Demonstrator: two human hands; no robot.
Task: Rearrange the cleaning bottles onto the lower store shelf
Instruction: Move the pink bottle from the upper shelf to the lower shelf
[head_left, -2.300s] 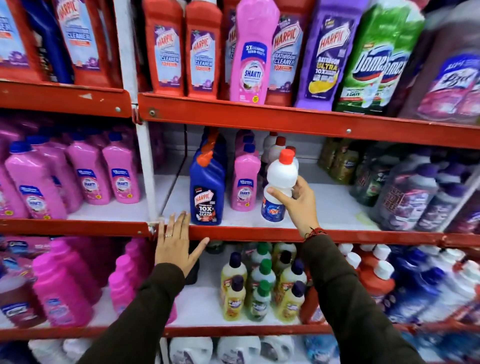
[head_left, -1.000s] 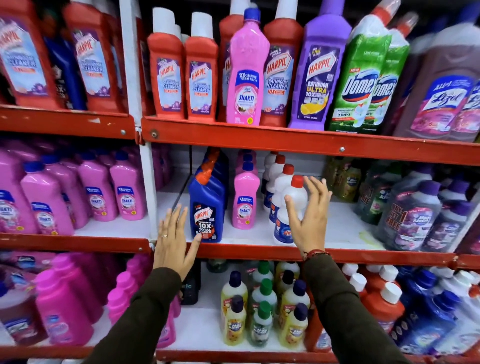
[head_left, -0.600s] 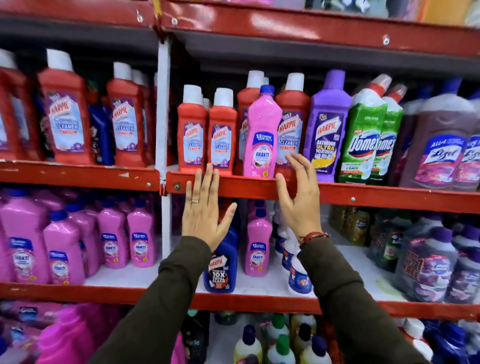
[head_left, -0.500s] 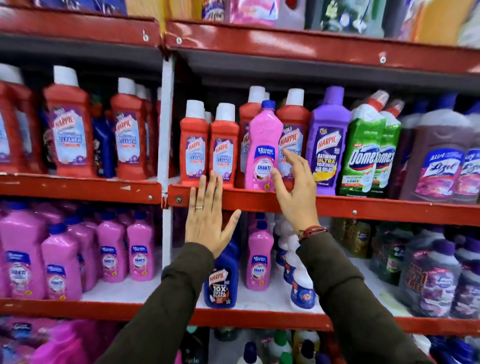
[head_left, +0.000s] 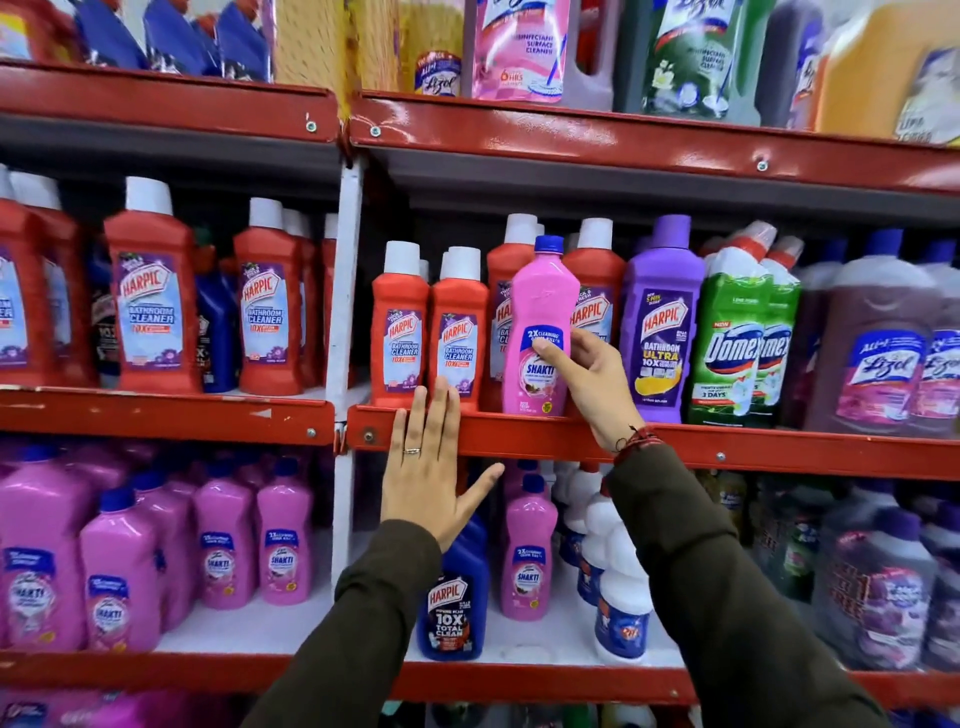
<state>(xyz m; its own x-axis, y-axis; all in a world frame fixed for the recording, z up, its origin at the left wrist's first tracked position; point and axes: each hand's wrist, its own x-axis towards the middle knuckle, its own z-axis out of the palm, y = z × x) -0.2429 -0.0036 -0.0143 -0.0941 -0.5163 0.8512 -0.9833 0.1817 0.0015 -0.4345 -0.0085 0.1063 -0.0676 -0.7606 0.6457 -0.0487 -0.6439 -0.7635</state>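
A pink Shakti bottle (head_left: 540, 317) with a blue cap stands upright among red Harpic bottles (head_left: 399, 332) on the upper red shelf (head_left: 753, 452). My right hand (head_left: 587, 379) wraps its lower right side, thumb across the label. My left hand (head_left: 428, 467) lies flat with spread fingers against that shelf's front lip. On the lower shelf (head_left: 519, 675) stand a blue Harpic bottle (head_left: 452, 597), another pink Shakti bottle (head_left: 527, 556) and a row of white bottles (head_left: 621, 608) with blue labels.
A purple Harpic bottle (head_left: 660, 322), green Domex bottles (head_left: 737, 332) and Lizol jugs (head_left: 878, 353) crowd the upper shelf to the right. Several pink Shakti bottles (head_left: 223, 551) fill the lower left bay. A white upright post (head_left: 343, 332) divides the bays.
My right hand let go of the white bottle on the lower shelf, rose to the shelf above and closed around the pink Shakti bottle. My left hand moved up to the upper shelf's lip.
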